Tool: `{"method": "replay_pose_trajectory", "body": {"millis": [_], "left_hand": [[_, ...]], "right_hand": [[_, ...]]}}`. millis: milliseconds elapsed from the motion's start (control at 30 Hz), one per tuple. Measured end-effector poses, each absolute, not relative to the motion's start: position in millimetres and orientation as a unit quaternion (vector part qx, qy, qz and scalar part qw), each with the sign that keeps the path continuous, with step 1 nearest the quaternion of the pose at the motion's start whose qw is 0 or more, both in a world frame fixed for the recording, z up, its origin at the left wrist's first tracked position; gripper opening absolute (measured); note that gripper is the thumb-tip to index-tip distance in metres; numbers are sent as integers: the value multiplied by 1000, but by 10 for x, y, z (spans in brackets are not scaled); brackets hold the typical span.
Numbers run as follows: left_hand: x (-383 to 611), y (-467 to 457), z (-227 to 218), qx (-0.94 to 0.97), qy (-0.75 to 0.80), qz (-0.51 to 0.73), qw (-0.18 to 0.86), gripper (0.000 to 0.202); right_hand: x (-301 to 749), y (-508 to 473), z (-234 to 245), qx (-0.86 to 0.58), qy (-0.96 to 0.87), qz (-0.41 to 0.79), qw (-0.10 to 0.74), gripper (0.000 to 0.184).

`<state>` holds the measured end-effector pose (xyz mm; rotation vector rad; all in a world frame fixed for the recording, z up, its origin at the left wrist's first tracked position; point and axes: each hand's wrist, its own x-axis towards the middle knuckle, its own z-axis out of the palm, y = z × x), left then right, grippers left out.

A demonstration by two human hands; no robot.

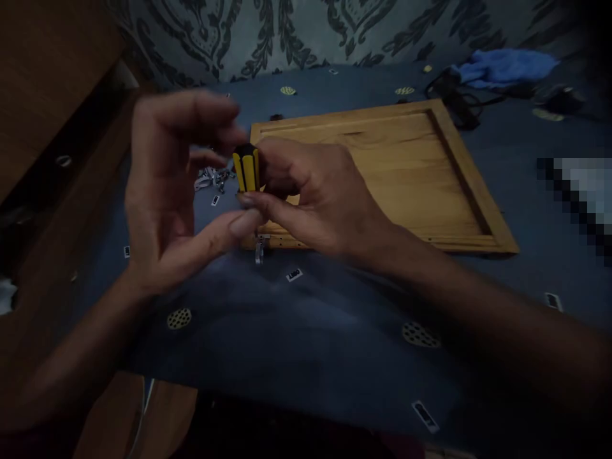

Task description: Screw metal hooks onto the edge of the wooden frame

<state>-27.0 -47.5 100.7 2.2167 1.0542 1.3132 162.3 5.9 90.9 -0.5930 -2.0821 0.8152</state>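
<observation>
My right hand (310,197) is closed around a screwdriver with a yellow and black handle (247,169), held upright over the near left corner of a wooden cabinet door panel (406,166). My left hand (172,191) hovers just left of the handle, fingers spread and curved, thumb tip touching my right fingers. Below the hands, a small metal hinge part (259,247) sits at the panel's corner. The screwdriver's shaft is hidden behind my hands.
A dark blue patterned cloth (310,338) covers the surface. Several small metal fittings (213,177) lie left of the panel. A blue rag (502,65) and black cables (454,95) lie at the far right. Wooden furniture (48,95) stands on the left.
</observation>
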Motion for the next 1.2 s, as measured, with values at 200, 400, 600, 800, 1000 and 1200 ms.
{"method": "replay_pose_trajectory", "body": {"millis": [200,400,600,800,1000,1200], "left_hand": [[-495,-650,566,793,495,303,186,66],[-422,-737,319,788,521,262,195,54],[-391,-717,291,782,511,300,193,40],[-390,-714,267,780,511,308,187,35],[-408,-710,231,770,521,314,195,41],[-416,-702,222,770,519,317,195,44]], "right_hand": [[1632,84,878,-216,-830,331,393,19],[1643,84,884,-224,-832,315,398,18],[1659,79,903,-230,-838,290,400,20],[1661,57,905,-217,-837,293,408,22],[1745,-35,967,-213,-771,372,472,31],[1796,-57,919,-245,-750,393,473,33]]}}
